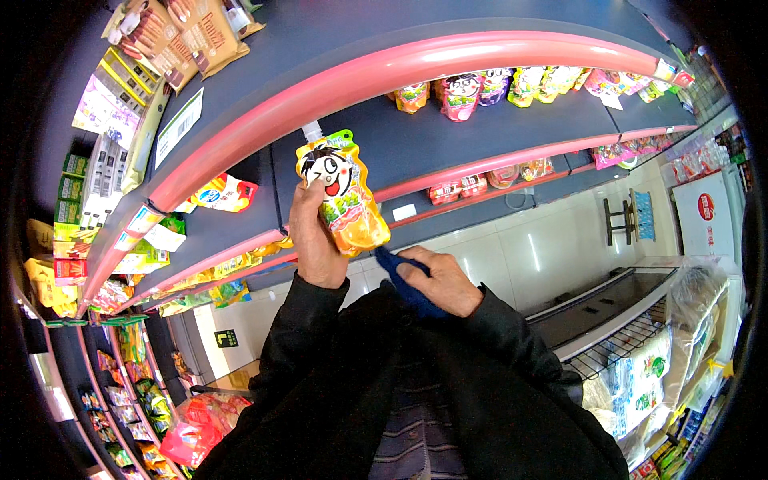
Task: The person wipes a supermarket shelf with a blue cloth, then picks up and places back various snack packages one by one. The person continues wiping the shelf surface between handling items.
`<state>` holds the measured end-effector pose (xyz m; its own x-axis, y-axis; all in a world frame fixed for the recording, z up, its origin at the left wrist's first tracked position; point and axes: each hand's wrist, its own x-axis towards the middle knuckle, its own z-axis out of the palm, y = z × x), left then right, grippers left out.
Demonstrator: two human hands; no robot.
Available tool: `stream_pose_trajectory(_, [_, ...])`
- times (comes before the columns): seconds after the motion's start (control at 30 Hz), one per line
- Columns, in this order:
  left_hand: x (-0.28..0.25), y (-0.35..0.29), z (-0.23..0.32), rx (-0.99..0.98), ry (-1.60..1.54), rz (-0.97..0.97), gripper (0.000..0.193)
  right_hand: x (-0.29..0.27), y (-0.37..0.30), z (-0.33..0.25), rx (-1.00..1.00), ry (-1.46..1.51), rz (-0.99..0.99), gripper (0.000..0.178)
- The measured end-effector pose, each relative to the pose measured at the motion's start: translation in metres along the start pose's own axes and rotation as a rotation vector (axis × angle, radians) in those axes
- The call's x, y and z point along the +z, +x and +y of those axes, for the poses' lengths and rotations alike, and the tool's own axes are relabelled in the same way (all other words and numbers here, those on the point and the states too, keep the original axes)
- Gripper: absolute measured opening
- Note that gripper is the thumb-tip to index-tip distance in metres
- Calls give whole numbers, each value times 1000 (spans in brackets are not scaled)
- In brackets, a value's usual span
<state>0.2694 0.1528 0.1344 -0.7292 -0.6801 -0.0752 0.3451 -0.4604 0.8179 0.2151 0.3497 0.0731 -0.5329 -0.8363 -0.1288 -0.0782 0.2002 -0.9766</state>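
In front of the shelf, my left hand (316,240) grips an orange spout pouch (352,204) with a cartoon face and a pale cap at its top. The pouch stands nearly upright, tilted a little to the left. Just below its bottom corner, my right hand (442,280) is closed on a dark blue cloth (406,290). The cloth's tip reaches up close to the pouch's base; whether they touch I cannot tell. Similar pouches stand on the dark shelf ahead, among them a pink one (461,98) and an orange one (412,98).
A pink rail (432,54) edges the upper shelf, and a second pink-edged shelf (496,166) runs below. Brown snack bags (156,44) lie at the upper left. A wire rack (616,340) and a freezer-like case (592,312) stand at the right over pale floor tiles.
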Motion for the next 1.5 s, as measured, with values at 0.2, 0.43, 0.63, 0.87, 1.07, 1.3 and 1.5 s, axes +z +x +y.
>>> stream_pose_trajectory(0.2, [8, 24, -28, 23, 205, -46, 32, -21, -19, 19, 224, 422, 211, 39])
stream_pose_trajectory(0.43, [32, 103, -81, 117, 344, -168, 35, -22, -38, 40, 225, 453, 331, 39])
stream_pose_trajectory(0.63, [44, 139, -114, 103, 350, -151, 36, -26, -55, 24, 319, 517, 353, 40])
stream_pose_trajectory(0.87, [5, 164, -137, 195, 1030, -120, 35, -25, -59, 42, 358, 654, 427, 39])
stream_pose_trajectory(1.07, [8, 194, -147, 308, 1082, -91, 25, -21, -57, 41, 384, 666, 416, 29])
stream_pose_trajectory(1.3, [27, 202, -144, 370, 1124, -74, 24, -22, -62, 43, 375, 684, 448, 35])
stream_pose_trajectory(1.5, [27, 204, -148, 351, 1078, -76, 25, -24, -60, 39, 383, 668, 459, 37])
